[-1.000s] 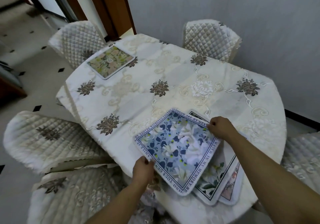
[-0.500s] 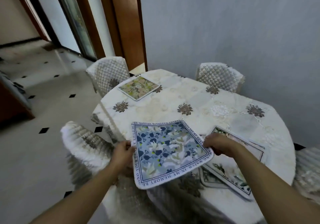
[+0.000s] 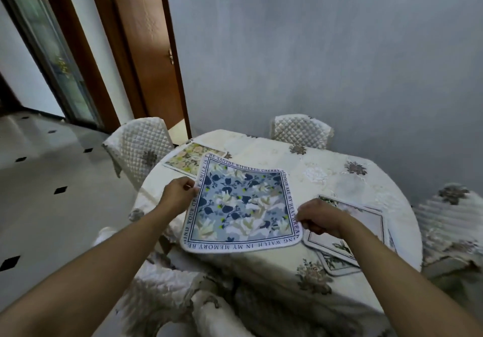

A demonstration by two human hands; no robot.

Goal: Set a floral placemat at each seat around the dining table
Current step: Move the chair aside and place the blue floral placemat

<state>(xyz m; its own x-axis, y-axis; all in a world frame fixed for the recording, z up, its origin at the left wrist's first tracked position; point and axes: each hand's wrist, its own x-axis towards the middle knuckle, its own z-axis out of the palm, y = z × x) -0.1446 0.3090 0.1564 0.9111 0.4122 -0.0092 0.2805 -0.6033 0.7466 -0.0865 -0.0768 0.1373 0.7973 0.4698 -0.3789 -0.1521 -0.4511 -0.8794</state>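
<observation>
A blue floral placemat [image 3: 241, 206] with a lettered white border hangs above the near left part of the dining table [image 3: 324, 180]. My left hand [image 3: 179, 193] pinches its left edge and my right hand [image 3: 317, 218] pinches its right edge. A yellow-green floral placemat [image 3: 187, 157] lies flat at the far left seat, partly hidden behind the blue one. A small stack of white floral placemats [image 3: 366, 221] lies on the table to the right, under my right wrist.
Quilted cream chairs stand at the far left [image 3: 138, 143], far middle [image 3: 300, 130], right [image 3: 449, 221] and near side [image 3: 167, 289]. A grey wall runs behind the table. A wooden door [image 3: 146, 57] and tiled floor [image 3: 52, 193] lie to the left.
Both hands lifted the blue placemat off the stack and carried it left and upward. The view rose and drew back from the table.
</observation>
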